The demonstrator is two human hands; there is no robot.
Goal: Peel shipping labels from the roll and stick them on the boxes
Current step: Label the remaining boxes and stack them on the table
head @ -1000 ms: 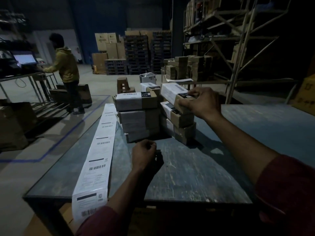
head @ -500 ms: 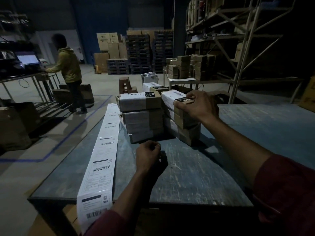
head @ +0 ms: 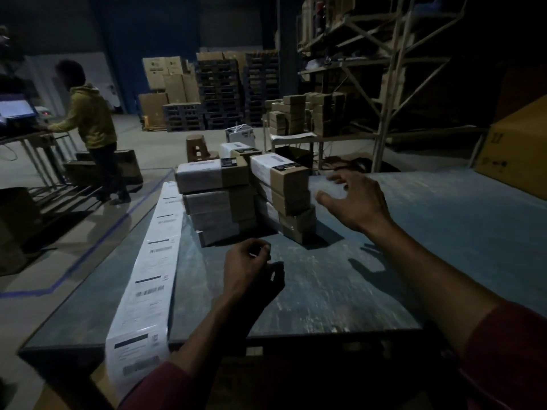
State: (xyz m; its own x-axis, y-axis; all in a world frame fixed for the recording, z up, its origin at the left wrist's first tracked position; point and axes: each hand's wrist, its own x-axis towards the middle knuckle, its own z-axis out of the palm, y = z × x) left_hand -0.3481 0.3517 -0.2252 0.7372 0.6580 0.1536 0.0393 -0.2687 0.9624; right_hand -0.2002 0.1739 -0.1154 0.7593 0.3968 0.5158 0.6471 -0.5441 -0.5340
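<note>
label strip (head: pixel 148 279): lies flat along the bench's left edge, near end hanging over the front; laid out so labels peel one by one.
boxes (head: pixel 236 199): two stacks side by side mid-bench (head: pixel 340 294), touching; white labels already across their tops and sides, looks like these are done.
right hand (head: pixel 359 202): fingers spread, holding nothing, in the air just right of the right stack, apart from it.
left hand (head: pixel 247 263): low over the bench in front of the stacks, fingers curled in; cannot tell if they pinch anything, too dark.
next, judged: reach to the strip for a fresh label.
risk: dim light, label edge hard to catch.
</note>
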